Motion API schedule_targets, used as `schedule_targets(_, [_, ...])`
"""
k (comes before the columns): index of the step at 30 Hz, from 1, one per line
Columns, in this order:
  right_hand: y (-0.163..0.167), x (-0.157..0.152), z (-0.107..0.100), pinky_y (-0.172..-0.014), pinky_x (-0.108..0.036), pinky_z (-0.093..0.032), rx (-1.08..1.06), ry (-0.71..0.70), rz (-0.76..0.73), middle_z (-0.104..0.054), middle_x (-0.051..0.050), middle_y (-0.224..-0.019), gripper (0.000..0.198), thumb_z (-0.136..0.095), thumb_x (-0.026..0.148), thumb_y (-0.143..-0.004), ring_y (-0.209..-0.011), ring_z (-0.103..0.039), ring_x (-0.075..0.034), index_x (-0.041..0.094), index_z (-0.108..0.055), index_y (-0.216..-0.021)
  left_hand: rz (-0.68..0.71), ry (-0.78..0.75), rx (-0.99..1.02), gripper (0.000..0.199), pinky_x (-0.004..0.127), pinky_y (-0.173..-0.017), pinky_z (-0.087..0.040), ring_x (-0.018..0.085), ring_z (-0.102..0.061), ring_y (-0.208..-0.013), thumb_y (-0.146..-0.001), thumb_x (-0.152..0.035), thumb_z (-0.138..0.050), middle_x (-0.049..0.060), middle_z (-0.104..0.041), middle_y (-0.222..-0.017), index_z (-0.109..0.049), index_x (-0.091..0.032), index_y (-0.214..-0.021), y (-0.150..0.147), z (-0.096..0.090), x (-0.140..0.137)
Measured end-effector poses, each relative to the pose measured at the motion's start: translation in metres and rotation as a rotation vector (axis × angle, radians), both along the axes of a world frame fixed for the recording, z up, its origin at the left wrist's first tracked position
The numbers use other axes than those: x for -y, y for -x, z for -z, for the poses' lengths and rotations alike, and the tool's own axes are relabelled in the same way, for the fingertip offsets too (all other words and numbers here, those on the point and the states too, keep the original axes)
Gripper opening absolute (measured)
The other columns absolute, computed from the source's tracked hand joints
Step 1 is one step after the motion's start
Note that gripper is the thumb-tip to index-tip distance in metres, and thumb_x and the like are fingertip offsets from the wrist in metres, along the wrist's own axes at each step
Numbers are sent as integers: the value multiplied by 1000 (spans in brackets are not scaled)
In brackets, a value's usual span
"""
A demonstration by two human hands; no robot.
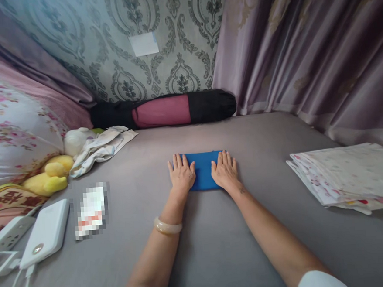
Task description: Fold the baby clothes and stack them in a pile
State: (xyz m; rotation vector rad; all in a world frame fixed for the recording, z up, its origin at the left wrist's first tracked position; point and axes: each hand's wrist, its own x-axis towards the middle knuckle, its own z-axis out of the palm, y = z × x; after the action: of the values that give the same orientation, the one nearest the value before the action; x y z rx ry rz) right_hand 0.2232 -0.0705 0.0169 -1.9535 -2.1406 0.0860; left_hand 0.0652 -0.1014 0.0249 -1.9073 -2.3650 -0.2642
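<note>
A flat blue piece of folded cloth (pixel 203 171) lies on the grey bedsheet (pixel 211 238) in front of me. My left hand (pixel 182 172) rests palm down on its left end, fingers stretched out and pointing away from me. On the right end my right hand (pixel 225 169) lies flat in the same way, its thumb turned inward. Between the two thumbs the blue surface shows smooth. Both palms hide the parts of the cloth beneath them. A pale bangle (pixel 167 226) circles my left wrist.
A black and pink rolled bag (pixel 161 111) lies along the wall. Folded patterned fabric (pixel 351 174) is at right. To the left are a crumpled cloth (pixel 103 149), yellow plush toys (pixel 46 182), a white power bank (pixel 45 232) with cables, a power strip (pixel 9 235) and a blurred packet (pixel 91 210).
</note>
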Motion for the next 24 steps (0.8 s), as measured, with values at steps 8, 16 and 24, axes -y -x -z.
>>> schedule_targets(8, [2, 0, 7, -116, -47, -17, 15, -4, 4, -27, -21, -155, 62, -22, 35, -98, -145, -21, -30, -2, -28, -148, -5, 56, 32, 65, 53, -116, -21, 31, -24, -145, -98, -47, -20, 19, -29, -155, -32, -8, -149, -4, 7, 1])
schedule_targets(16, [16, 11, -3, -117, -48, -13, 7, -34, -66, -27, -20, -156, 61, -24, 33, -98, -145, -21, -30, -2, -30, -148, -1, -10, 7, 63, 54, -117, -16, 32, -22, -146, -99, -42, -21, 21, -29, -155, -34, -4, -147, -21, 0, 4])
schedule_targets(24, [24, 20, 0, -118, -47, -12, 31, 27, -145, -26, -19, -156, 61, -24, 29, -96, -146, -18, -29, -2, -30, -148, 58, 100, 63, 61, 51, -118, -17, 31, -20, -146, -99, -36, -20, 21, -28, -155, -32, -1, -147, -34, 4, 6])
